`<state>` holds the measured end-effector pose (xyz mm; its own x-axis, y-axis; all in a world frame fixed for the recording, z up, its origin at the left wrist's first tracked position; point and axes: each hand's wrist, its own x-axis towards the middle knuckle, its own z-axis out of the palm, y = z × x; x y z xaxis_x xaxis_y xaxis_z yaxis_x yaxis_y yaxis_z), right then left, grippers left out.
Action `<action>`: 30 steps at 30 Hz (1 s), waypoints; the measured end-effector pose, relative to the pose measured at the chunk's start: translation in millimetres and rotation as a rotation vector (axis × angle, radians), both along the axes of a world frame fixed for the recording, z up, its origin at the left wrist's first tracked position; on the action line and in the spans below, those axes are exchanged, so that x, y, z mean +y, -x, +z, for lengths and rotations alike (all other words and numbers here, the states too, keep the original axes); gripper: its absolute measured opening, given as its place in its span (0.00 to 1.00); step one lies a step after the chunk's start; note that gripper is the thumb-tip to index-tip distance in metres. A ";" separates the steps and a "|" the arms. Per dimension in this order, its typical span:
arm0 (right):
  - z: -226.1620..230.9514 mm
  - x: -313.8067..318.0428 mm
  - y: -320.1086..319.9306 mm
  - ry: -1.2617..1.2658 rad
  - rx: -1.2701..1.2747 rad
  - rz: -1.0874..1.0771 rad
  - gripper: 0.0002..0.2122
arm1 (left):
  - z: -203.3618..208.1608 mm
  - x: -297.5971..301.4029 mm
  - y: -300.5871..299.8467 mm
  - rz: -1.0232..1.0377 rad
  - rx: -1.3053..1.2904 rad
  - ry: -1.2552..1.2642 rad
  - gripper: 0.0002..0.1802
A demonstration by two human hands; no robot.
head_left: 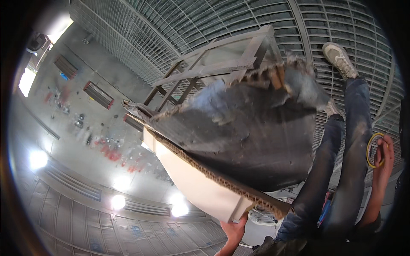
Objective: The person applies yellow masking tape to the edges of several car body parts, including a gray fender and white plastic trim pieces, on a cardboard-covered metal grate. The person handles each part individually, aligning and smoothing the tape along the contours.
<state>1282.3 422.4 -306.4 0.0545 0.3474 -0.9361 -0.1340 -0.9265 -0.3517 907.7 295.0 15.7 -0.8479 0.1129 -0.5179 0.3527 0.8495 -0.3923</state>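
My left hand [234,232] is closed on the near end of a smooth cream-coloured moulded panel [190,177]. The panel lies tilted along the edge of a large sheet of dark, paint-stained corrugated cardboard [256,128], whose torn brown edge shows. Out at the right, beside my leg, my right hand [386,152] holds a thin yellow ring [369,151] that looks like a roll of tape. Part of the ring is hidden behind the fingers. Below the cardboard stands a grey, paint-covered frame [213,66].
Metal grating [333,25] covers the floor under the frame and my shoes [339,59]. A grey wall [124,89] with red paint marks carries vented boxes [99,94]. Bright lamps [118,202] shine at the lower left.
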 end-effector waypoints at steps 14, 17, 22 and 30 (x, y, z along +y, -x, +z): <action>-2.1 5.4 13.5 0.035 0.017 0.004 0.16 | 18.0 -35.7 7.6 0.247 0.036 -0.117 0.27; 5.8 10.8 17.6 0.035 -0.059 0.041 0.15 | 7.0 -17.6 8.3 0.327 0.050 -0.115 0.29; 32.2 36.3 19.7 -0.008 -0.033 0.073 0.14 | 11.0 -38.9 9.9 0.218 -0.037 -0.055 0.46; 121.4 111.5 51.7 -0.203 -0.039 0.120 0.11 | 4.5 -45.6 10.9 0.255 -0.025 -0.322 0.48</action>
